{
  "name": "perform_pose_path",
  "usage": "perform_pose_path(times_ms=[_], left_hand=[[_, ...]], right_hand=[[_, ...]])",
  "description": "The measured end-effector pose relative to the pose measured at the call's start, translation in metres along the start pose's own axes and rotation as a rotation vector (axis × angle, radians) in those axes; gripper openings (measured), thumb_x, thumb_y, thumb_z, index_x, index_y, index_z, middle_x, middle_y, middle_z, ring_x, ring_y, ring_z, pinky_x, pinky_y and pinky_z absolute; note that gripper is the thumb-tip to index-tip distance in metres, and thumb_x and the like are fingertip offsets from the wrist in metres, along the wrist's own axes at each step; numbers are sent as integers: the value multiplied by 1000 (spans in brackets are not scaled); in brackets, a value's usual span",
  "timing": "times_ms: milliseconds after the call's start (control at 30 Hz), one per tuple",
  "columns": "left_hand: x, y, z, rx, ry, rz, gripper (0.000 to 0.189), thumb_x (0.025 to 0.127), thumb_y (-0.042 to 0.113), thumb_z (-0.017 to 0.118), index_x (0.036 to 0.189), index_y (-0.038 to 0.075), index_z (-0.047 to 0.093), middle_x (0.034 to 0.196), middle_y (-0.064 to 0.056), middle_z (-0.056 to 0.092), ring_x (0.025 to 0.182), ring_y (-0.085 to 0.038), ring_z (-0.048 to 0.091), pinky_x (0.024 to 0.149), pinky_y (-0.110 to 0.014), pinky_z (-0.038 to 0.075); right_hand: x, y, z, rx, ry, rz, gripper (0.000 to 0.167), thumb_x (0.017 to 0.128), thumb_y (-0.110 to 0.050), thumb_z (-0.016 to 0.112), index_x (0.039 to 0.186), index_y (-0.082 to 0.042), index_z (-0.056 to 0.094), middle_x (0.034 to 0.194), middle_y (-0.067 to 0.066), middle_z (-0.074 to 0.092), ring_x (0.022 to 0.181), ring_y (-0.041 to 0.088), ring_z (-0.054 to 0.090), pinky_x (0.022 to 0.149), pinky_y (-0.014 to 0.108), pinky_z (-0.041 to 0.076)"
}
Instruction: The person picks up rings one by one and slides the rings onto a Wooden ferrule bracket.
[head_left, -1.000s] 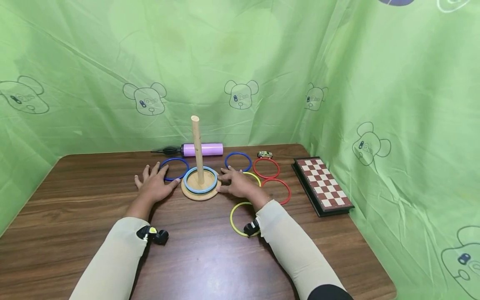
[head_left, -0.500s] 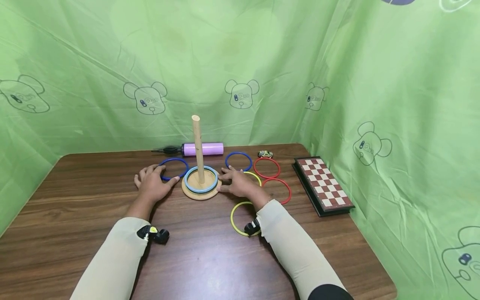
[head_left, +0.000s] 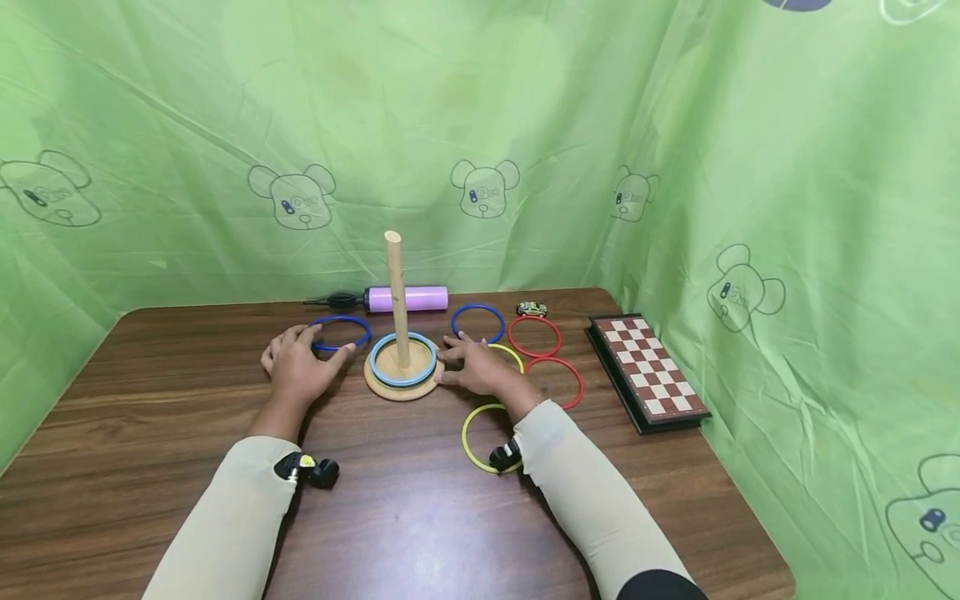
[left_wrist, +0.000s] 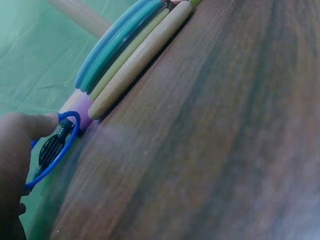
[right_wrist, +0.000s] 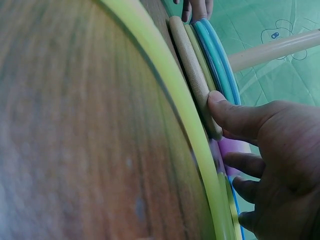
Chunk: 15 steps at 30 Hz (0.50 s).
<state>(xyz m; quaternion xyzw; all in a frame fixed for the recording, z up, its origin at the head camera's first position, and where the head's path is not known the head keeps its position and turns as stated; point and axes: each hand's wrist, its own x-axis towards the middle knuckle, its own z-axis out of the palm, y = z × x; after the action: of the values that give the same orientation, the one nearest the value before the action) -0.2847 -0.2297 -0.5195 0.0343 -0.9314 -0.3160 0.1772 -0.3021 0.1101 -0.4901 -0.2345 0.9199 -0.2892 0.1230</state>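
My left hand (head_left: 295, 367) pinches a blue ring (head_left: 367, 335) between thumb and fingers, left of a wooden ring-toss stand. In the left wrist view, the thumb presses one side of this ring and the fingertips are partly hidden. The stand has an upright peg (head_left: 397, 292) and a round base (left_wrist: 140, 65). Several rings lie stacked around the peg, with a light blue ring (head_left: 402, 383) on top and teal and yellowish ones below. My right hand (head_left: 480, 367), fingers spread and loosely bent, rests its thumb against the base's right edge.
Right of the stand lie another blue ring (head_left: 478, 306), two red rings (head_left: 558, 337) and two yellow rings (head_left: 465, 437). Behind it is a purple hand pump (head_left: 425, 298). A toy car (head_left: 532, 309) and a checkered board box (head_left: 648, 371) sit farther right, before a green curtain (head_left: 525, 100).
The left fingers have drawn in from a spread pose and grip the blue ring, which has shifted slightly left and away from the stand. The right hand stays put.
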Motion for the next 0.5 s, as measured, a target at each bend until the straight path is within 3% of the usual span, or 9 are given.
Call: perform_pose_path(times_ms=[300, 500], left_hand=[[0, 0, -2, -65, 115, 40, 77, 89, 51, 86, 144, 0, 67, 153, -29, 57, 142, -57, 45, 121, -75, 19], [2, 4, -6, -184, 194, 78, 75, 86, 41, 91, 143, -2, 68, 155, -26, 58, 145, -55, 43, 121, -76, 18]], right_hand=[[-1, 1, 1, -16, 14, -13, 57, 102, -37, 80, 152, -14, 65, 176, 12, 42, 172, 42, 10, 136, 70, 2], [0, 1, 1, -14, 24, -17, 56, 102, -37, 80, 152, -15, 66, 175, 15, 41, 172, 43, 10, 135, 72, 1]])
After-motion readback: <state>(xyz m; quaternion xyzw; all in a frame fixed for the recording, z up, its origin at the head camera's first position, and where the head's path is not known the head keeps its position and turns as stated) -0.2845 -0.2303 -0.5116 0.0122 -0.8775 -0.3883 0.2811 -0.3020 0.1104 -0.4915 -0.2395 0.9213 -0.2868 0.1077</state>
